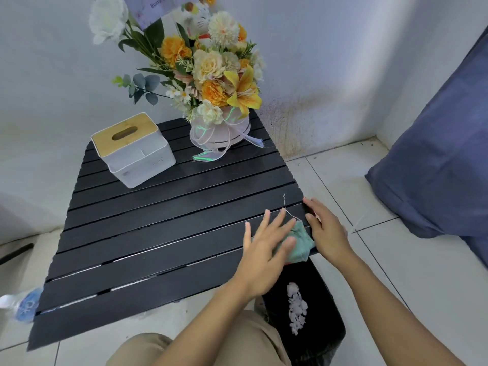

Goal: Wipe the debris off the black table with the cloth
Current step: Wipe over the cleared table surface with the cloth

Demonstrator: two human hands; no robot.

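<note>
The black slatted table (158, 233) fills the middle of the view. A small teal cloth (299, 245) lies crumpled at the table's right edge, with a thin white thread (286, 207) trailing from it. My left hand (264, 249) presses flat on the cloth with its fingers spread. My right hand (327, 228) rests against the table's right edge just beside the cloth and holds nothing. White debris (297, 307) lies in a black bin (324, 336) on the floor below that edge.
A white tissue box with a wooden lid (134, 149) and a flower arrangement in a pink pot (221, 128) stand at the table's far end. Blue bedding (435, 167) lies on the right, a plastic bag (21, 305) on the left floor.
</note>
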